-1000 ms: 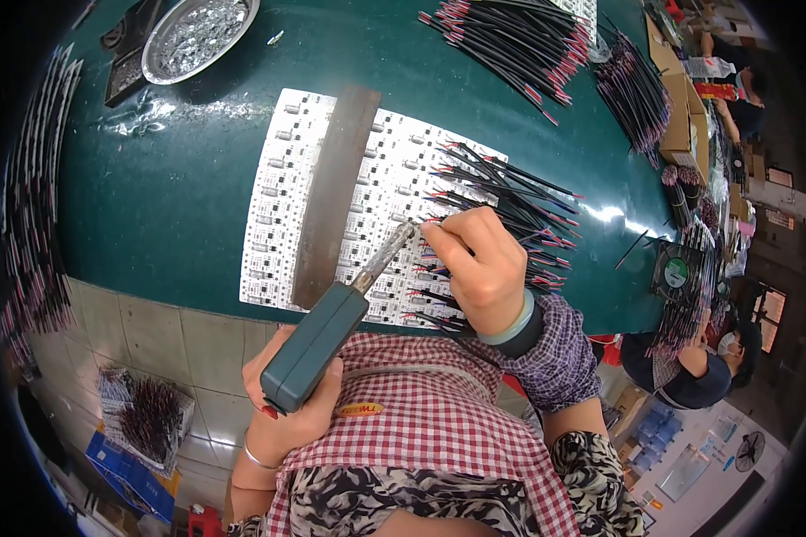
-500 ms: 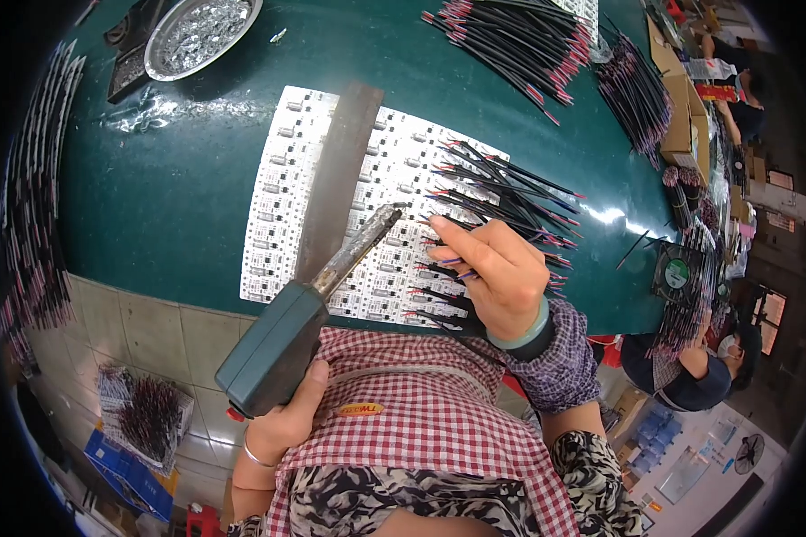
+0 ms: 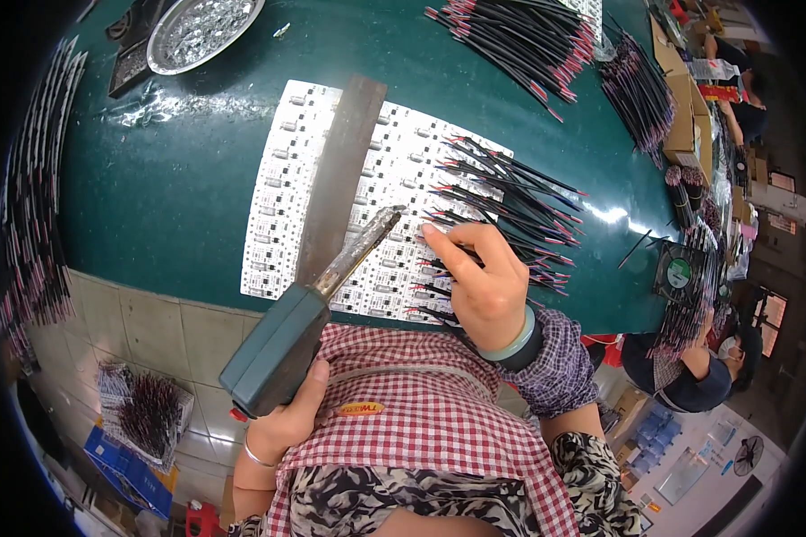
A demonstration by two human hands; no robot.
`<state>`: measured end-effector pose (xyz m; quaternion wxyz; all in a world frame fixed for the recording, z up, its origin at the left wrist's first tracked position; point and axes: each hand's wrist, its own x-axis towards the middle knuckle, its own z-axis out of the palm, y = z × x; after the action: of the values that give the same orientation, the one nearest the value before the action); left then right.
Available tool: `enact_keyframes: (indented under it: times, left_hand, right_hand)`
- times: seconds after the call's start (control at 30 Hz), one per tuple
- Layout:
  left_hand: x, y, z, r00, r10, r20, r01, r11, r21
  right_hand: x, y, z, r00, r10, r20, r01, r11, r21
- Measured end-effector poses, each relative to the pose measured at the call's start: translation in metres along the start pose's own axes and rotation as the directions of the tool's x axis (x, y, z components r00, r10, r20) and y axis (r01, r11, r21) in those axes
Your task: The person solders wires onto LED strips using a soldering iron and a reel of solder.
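The white board panel [image 3: 271, 210] lies on the table [image 3: 152, 197], wires [image 3: 510, 186] along its right. The right hand [image 3: 493, 286] curls over them, any pinch hidden; the left hand [image 3: 297, 410] wraps a soldering iron [image 3: 278, 345]. Wire-placing, I'd guess; next needs steady tip contact.

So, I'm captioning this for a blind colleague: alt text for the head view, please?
A left hand grips a green soldering iron, its tip over a white sheet of circuit boards, while the right hand is at black wires overlapping the sheet's right edge. The sheet lies on a green table under a dark bar.
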<state>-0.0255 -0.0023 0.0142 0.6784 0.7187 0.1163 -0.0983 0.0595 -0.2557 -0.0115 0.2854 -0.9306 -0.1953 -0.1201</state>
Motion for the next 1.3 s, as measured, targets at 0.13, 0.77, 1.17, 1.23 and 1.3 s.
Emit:
enact_keyframes:
  times: [0.13,0.77,1.17,1.23,1.3]
  left_hand:
    - [-0.003,-0.006,-0.001,1.000,-0.007,-0.019,0.007,0.999,0.043]
    - [0.002,-0.013,-0.005,0.989,0.050,0.137,-0.086,0.957,0.277]
    - [-0.001,-0.017,-0.004,0.984,0.159,0.078,-0.174,0.950,0.258]
    - [0.000,-0.015,-0.005,0.983,0.148,0.106,-0.171,0.949,0.264]
    - [0.000,-0.013,-0.006,0.981,0.136,0.136,-0.168,0.948,0.271]
  right_hand:
    - [0.001,-0.002,0.004,0.999,-0.033,-0.029,0.032,0.999,-0.039]
    - [0.001,-0.001,0.004,0.999,-0.043,-0.029,0.044,0.999,0.019]
    - [0.001,0.005,0.004,1.000,0.027,-0.005,-0.026,0.996,0.084]
    - [0.001,0.008,0.004,0.999,0.038,-0.001,-0.038,0.991,0.126]
    - [0.002,0.009,0.004,0.999,0.050,0.003,-0.049,0.985,0.167]
